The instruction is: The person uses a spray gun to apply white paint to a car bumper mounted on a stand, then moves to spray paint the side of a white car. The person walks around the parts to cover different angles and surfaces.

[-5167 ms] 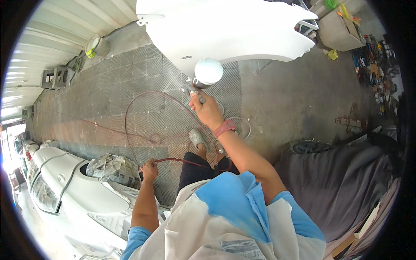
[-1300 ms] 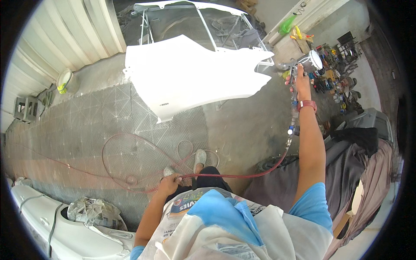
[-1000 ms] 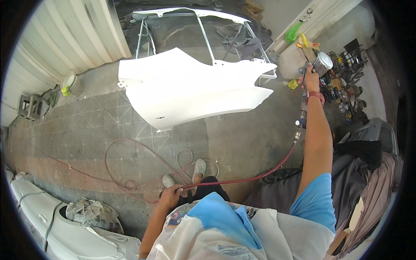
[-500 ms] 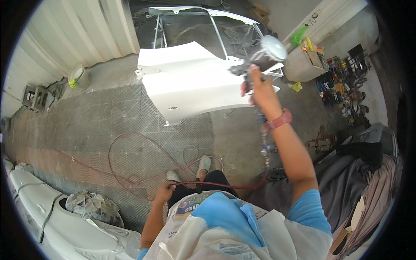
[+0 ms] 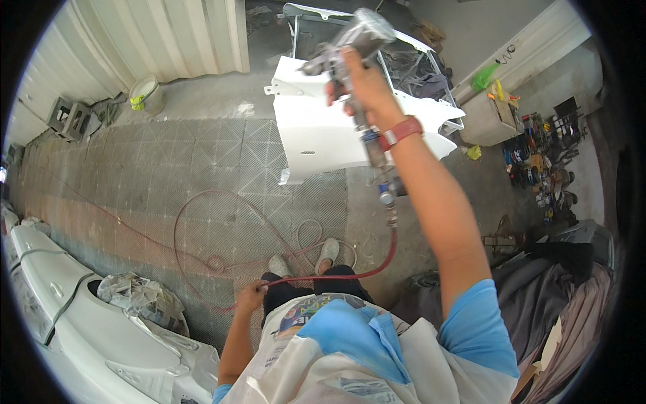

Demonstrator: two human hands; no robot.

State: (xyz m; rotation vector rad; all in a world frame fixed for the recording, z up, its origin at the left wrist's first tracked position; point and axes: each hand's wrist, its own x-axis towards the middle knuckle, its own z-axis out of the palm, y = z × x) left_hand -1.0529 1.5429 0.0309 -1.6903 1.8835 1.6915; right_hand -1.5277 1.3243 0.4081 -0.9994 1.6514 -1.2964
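Raised at arm's length, my right hand [image 5: 363, 87] is closed round the handle of a spray gun [image 5: 340, 67] with a paint cup [image 5: 369, 30] on top. Its nozzle points left, over a white car fender [image 5: 316, 131] that rests on a metal stand [image 5: 294, 34]. From the gun's base, fittings lead down to a red air hose [image 5: 387, 259]. Close to my waist, my left hand [image 5: 252, 296] grips that hose. The fender's middle is partly hidden behind my right hand and the gun.
Loops of hose [image 5: 178, 229] lie on the floor around my feet. At lower left stands a white car body part [image 5: 60, 296] with crumpled paper. A bucket [image 5: 147, 94] stands by the corrugated wall. Covered items [image 5: 538, 289] are at right, near scattered tools [image 5: 538, 161].
My right hand has swung the spray gun leftward and farther out, from the fender's right end toward its left. The view has shifted slightly. My left hand still holds the hose.
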